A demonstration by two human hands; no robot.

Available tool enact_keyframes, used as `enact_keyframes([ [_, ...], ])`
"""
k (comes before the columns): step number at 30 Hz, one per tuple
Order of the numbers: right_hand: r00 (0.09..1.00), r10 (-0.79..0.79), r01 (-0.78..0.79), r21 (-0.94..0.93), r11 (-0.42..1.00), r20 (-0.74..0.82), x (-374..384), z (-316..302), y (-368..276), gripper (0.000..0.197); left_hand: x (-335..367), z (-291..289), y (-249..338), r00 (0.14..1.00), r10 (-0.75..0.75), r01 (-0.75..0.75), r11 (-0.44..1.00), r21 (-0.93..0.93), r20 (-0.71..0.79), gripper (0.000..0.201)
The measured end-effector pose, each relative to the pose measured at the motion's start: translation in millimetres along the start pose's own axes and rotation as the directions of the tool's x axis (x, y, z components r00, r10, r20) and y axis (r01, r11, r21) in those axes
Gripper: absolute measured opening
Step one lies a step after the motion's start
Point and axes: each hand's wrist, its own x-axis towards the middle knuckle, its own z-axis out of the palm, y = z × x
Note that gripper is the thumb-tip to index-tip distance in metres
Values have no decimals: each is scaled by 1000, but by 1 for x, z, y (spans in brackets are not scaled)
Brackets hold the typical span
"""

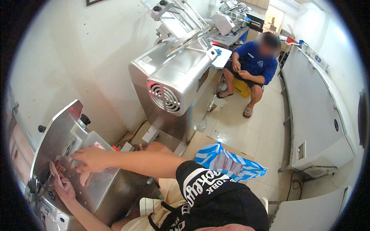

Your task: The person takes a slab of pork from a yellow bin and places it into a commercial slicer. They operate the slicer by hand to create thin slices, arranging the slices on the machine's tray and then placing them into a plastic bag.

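Note:
At the lower left, a metal meat slicer point(111, 169) stands in front of me, its upright metal plate point(58, 133) facing my hands. Thin slices of pink and pale meat point(58, 169) lie in my left hand point(64, 189), which curls round them low beside the plate. My right hand point(92, 159) reaches across above the slicer's flat top, with its fingers stretched toward the plate. A little more meat point(98, 145) shows just behind my right hand. Part of the slicing area is hidden by the plate and my fingers.
A larger slab of meat point(18, 150) sits beyond the plate. A second steel slicer point(169, 77) stands ahead on a counter. A blue-and-white striped bag point(227, 161) rests on cardboard at my right. Farther off, a co-worker point(254, 57) sits opposite a long white chest freezer point(312, 104).

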Motion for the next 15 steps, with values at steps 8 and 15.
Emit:
enact_keyframes([
  [8, 997, 17, -3, 192, 981, -69, 20, -28, 23, 43, -36, 208, -20, 985, 169, -76, 576, 814, -28, 37],
  [15, 999, 43, -27, -453, 891, 25, 6, -21, -20, 42, -36, 100, 26, 971, 233, 1, 198, 980, -48, 26],
])
